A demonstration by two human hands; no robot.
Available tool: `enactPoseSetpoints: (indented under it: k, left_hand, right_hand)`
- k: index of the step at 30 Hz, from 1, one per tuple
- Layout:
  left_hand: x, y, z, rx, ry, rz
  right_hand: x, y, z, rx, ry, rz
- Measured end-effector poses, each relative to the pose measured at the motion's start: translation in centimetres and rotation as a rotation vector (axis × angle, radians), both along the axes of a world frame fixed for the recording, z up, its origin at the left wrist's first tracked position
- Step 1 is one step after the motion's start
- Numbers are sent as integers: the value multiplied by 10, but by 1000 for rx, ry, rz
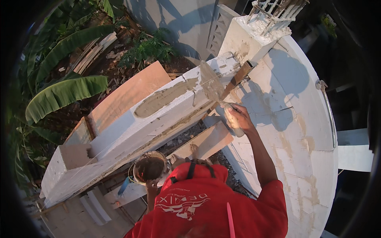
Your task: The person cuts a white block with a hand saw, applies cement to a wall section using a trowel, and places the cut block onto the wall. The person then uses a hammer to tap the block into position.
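My right hand (pixel 239 118) is closed round the handle of a pointed masonry trowel (pixel 211 81). Its mortar-smeared blade points away from me, over the top of the low white block wall (pixel 127 127). A long oval patch of wet grey mortar (pixel 166 97) lies spread along that top. Lower down, my left hand (pixel 152 185) grips the near rim of a bucket (pixel 141 168) with grey-brown mortar inside. Most of the left fingers are hard to make out.
A white block wall (pixel 301 166) curves along my right, below a pillar (pixel 246 39) with bare reinforcing bars. A brown metal bar (pixel 238 79) leans by the low wall. My feet stand on a plank (pixel 208 142). Banana leaves (pixel 67 95) hang at left beside an orange-tinted board (pixel 131 95).
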State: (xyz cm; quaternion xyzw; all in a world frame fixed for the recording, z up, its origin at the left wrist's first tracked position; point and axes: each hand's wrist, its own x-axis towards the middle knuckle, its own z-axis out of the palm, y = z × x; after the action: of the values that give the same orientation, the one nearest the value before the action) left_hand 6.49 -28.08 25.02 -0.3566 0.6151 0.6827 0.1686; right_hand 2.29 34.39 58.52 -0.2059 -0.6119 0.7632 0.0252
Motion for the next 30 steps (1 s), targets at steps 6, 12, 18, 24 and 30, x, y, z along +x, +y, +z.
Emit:
enactPoseSetpoints:
  k: [6,12,18,24,30]
  left_hand:
    - [-3,12,2,45,-71,42]
    - [0,26,21,150,-174,235]
    - [0,68,67,-87,-62,417]
    - [4,93,140,-115,59,257]
    - [7,109,165,-122,151,198]
  right_hand:
    - [-32,7,-19,16,19,-118]
    - [102,-27,-29,-13,-517,-165]
    - [77,-62,-70,659,-266,596]
    - [-39,-185,-132,1302,99,1169]
    - [-66,-268,-165,1410,255,1537]
